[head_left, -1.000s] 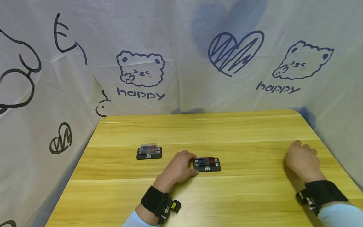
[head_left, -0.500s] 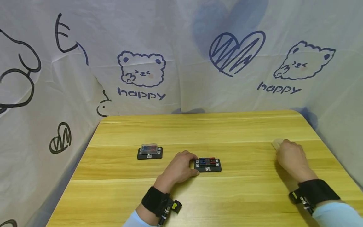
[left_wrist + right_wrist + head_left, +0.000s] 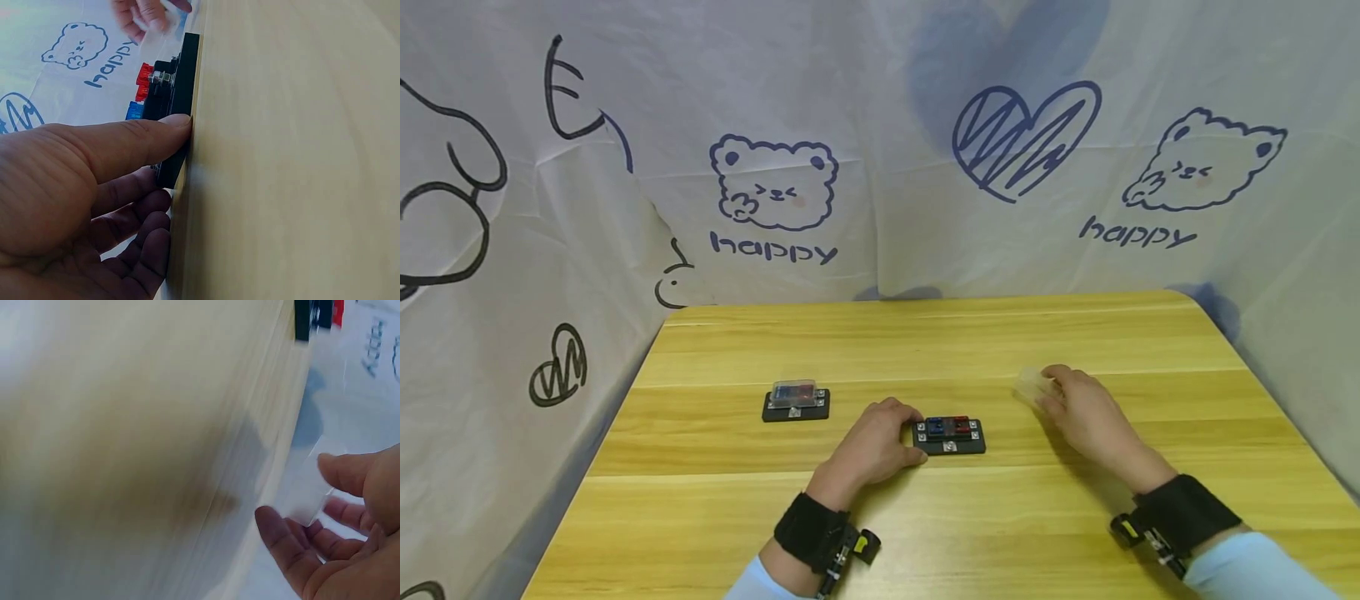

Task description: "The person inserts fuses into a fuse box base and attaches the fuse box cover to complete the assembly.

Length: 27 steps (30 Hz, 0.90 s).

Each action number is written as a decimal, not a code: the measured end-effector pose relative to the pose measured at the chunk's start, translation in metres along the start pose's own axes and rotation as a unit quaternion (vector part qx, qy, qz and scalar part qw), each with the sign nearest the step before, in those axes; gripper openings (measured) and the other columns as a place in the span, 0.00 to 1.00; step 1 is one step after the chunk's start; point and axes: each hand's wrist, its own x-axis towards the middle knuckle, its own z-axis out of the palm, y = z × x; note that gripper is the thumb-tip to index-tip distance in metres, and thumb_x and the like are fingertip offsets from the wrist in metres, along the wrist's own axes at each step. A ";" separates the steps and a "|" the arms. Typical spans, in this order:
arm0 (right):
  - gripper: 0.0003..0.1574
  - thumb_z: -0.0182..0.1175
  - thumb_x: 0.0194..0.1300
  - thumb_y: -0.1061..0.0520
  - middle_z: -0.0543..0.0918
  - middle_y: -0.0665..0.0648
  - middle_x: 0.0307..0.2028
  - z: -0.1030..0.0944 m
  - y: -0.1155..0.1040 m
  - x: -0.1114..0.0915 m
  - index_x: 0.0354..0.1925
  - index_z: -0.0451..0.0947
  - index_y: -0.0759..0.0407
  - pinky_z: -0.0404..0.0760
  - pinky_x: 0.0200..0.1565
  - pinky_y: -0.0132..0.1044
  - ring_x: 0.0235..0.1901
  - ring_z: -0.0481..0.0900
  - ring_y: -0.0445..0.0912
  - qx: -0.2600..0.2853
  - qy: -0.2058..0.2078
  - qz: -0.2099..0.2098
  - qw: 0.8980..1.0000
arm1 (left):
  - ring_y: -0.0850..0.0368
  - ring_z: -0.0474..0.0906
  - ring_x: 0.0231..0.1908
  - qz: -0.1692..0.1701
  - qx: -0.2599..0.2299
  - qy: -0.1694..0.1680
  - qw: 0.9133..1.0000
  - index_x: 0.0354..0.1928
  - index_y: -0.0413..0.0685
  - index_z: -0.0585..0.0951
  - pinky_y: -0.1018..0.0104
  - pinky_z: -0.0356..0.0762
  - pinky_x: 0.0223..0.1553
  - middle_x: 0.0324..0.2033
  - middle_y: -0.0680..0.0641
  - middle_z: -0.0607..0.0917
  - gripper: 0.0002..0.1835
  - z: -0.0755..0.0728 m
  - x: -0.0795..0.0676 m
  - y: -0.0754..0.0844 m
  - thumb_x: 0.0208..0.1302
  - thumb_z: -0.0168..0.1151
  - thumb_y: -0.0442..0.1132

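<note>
A black fuse block (image 3: pixel 950 447) with blue and red fuses lies on the table, its top uncovered. My left hand (image 3: pixel 874 443) pinches its left end; in the left wrist view the thumb (image 3: pixel 159 140) presses the edge of the black base (image 3: pixel 186 75). To the right of the block, my right hand (image 3: pixel 1090 423) holds a clear plastic cover (image 3: pixel 1031 387) by its fingertips, apart from the block. In the right wrist view the see-through cover (image 3: pixel 305 494) is faint between thumb and fingers.
A second fuse block (image 3: pixel 795 413) with a clear cover (image 3: pixel 793 392) over its fuses sits farther left on the wooden table (image 3: pixel 925 350). White cloth (image 3: pixel 880 167) with drawings hangs behind the table and along its sides.
My right hand has moved left across the table from the far right, bringing the clear cover into sight and nearer the uncovered fuse block. My left hand stays in place.
</note>
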 end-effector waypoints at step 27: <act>0.24 0.67 0.60 0.56 0.80 0.57 0.51 0.049 -0.082 0.005 0.54 0.76 0.57 0.79 0.48 0.49 0.50 0.75 0.49 0.057 -0.011 -0.118 0.991 | 0.52 0.73 0.50 0.005 0.004 0.004 1.000 0.55 0.51 0.79 0.57 0.73 0.53 0.49 0.50 0.79 0.28 -0.001 0.001 0.000 0.51 0.73 0.50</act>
